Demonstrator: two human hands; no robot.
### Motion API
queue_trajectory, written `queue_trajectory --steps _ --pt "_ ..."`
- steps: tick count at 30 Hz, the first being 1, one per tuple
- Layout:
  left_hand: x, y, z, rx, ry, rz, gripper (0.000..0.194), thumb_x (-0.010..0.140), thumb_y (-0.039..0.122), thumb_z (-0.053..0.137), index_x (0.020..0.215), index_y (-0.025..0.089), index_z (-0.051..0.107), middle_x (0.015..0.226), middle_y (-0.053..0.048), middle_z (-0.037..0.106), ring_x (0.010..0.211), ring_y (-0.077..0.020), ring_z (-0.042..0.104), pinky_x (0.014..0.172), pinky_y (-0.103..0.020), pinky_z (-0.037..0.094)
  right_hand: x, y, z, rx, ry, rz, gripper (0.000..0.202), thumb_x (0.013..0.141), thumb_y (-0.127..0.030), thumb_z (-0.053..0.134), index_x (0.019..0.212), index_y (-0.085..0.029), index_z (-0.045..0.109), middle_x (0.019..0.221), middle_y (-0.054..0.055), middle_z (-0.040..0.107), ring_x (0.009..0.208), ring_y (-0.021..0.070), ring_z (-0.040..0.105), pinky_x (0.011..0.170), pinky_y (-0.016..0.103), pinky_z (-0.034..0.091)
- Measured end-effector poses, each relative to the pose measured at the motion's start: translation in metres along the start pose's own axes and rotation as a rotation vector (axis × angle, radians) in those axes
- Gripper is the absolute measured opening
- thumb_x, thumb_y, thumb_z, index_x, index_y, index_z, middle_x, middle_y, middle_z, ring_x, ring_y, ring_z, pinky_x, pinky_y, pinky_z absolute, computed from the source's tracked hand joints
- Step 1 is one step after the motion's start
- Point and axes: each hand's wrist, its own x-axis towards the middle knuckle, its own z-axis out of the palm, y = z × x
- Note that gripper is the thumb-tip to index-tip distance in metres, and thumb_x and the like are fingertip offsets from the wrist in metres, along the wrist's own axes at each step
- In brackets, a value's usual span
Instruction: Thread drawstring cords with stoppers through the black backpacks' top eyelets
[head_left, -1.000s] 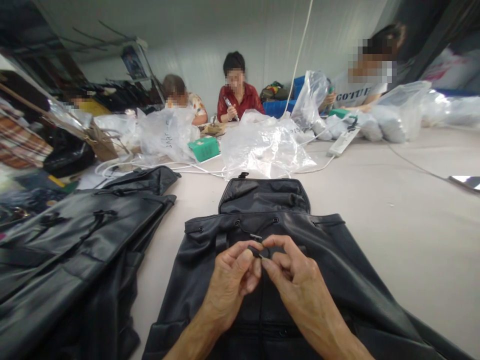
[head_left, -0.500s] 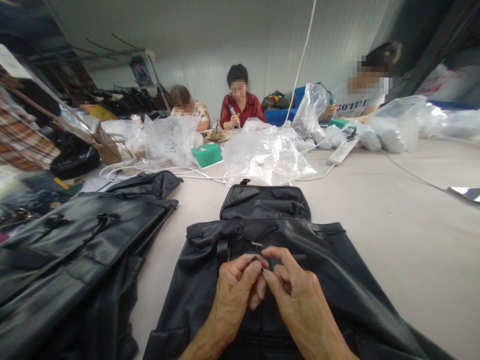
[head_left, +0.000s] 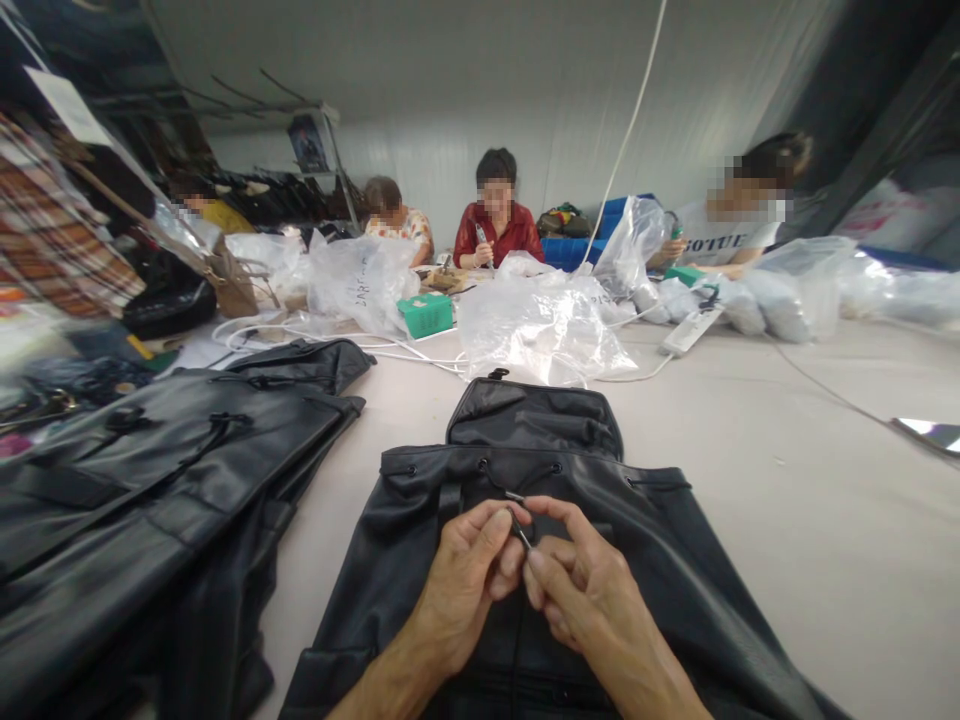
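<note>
A black backpack (head_left: pixel 420 560) lies in front of me, its top flap (head_left: pixel 532 415) folded away from me. A black drawstring (head_left: pixel 498 480) runs through eyelets near its top edge. Over the bag's upper middle, my left hand (head_left: pixel 461 575) is closed, pinching the drawstring between thumb and forefinger. A small silver cord tip (head_left: pixel 523 538) slants from that pinch to my right hand (head_left: pixel 589 590), whose thumb and fingers pinch its lower end. Another silver cord tip (head_left: pixel 514 496) shows just above the fingers, near my right forefinger.
More black bags (head_left: pixel 150 500) are stacked on the left of the table (head_left: pixel 825 560). Clear plastic bags (head_left: pixel 540 325), a green box (head_left: pixel 426 315), white cables and a power strip (head_left: pixel 694 330) lie beyond the backpack. Several people (head_left: pixel 499 225) sit across the table.
My right hand has shifted slightly down and turned, and the silver cord tip between both hands now shows. My left hand keeps its pinch. The whole view has tilted slightly.
</note>
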Motion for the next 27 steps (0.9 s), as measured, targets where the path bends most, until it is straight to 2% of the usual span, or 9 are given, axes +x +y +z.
queue_trajectory --steps 2,5,9,12,15,18,22,27 --pt "0.0 0.0 0.001 -0.005 0.05 -0.015 0.03 0.086 0.042 0.06 0.087 0.012 0.057 0.051 0.006 0.039 0.044 -0.0036 0.028 0.044 -0.017 0.02 -0.001 -0.002 0.001 -0.151 0.042 -0.031 0.032 0.089 -0.034 0.047 0.115 -0.015 0.046 0.054 -0.007 0.046 0.045 0.009 0.037 0.046 0.021 0.03" --pt "0.0 -0.002 0.003 0.0 0.102 -0.015 0.03 0.086 0.041 0.061 0.087 0.011 0.058 0.052 0.006 0.041 0.045 -0.0035 0.03 0.043 -0.017 0.021 -0.001 -0.001 0.003 -0.39 0.149 -0.11 0.025 0.087 -0.03 0.045 0.104 -0.015 0.054 0.049 -0.008 0.035 0.044 0.01 0.034 0.047 0.022 0.026" --pt "-0.001 -0.005 0.005 -0.01 0.131 -0.032 0.03 0.086 0.04 0.06 0.088 0.01 0.058 0.054 0.005 0.042 0.045 -0.0031 0.031 0.043 -0.016 0.021 -0.002 0.0 0.004 -0.459 0.179 -0.119 0.024 0.087 -0.029 0.044 0.102 -0.015 0.056 0.049 -0.008 0.035 0.044 0.0096 0.033 0.047 0.023 0.024" --pt "-0.001 -0.004 0.005 -0.002 0.135 -0.026 0.03 0.087 0.04 0.059 0.087 0.009 0.058 0.054 0.005 0.043 0.044 -0.0026 0.031 0.042 -0.016 0.021 -0.003 -0.004 -0.001 -0.321 0.089 -0.041 0.026 0.088 -0.031 0.046 0.105 -0.013 0.054 0.05 -0.008 0.036 0.046 0.0087 0.03 0.046 0.022 0.022" --pt "0.0 -0.001 0.002 -0.046 0.161 -0.044 0.031 0.085 0.04 0.063 0.087 0.009 0.059 0.053 0.005 0.042 0.044 -0.0017 0.031 0.042 -0.015 0.019 -0.005 -0.007 -0.008 -0.017 -0.073 0.046 0.034 0.089 -0.037 0.049 0.11 -0.011 0.051 0.052 -0.009 0.032 0.046 0.0073 0.024 0.043 0.02 0.017" --pt "0.001 0.003 -0.001 -0.14 0.179 -0.116 0.035 0.079 0.041 0.07 0.088 0.009 0.06 0.054 0.006 0.042 0.043 -0.0004 0.03 0.041 -0.013 0.017 -0.006 -0.009 -0.011 0.181 -0.131 0.097 0.037 0.088 -0.041 0.053 0.109 -0.01 0.051 0.052 -0.01 0.029 0.045 0.0062 0.021 0.041 0.019 0.014" --pt "0.001 0.005 -0.002 -0.191 0.162 -0.183 0.039 0.073 0.042 0.075 0.087 0.009 0.061 0.052 0.006 0.041 0.04 0.0004 0.029 0.039 -0.013 0.016 -0.004 -0.008 -0.011 0.22 -0.123 0.115 0.034 0.087 -0.042 0.056 0.101 -0.011 0.055 0.051 -0.009 0.028 0.045 0.0057 0.019 0.04 0.018 0.013" --pt "0.001 0.004 -0.002 -0.175 0.146 -0.163 0.035 0.076 0.04 0.073 0.086 0.009 0.061 0.052 0.006 0.041 0.039 0.0005 0.03 0.039 -0.012 0.017 -0.003 -0.004 -0.012 0.184 -0.139 0.093 0.03 0.09 -0.04 0.054 0.099 -0.011 0.057 0.052 -0.008 0.029 0.046 0.0057 0.021 0.041 0.019 0.014"
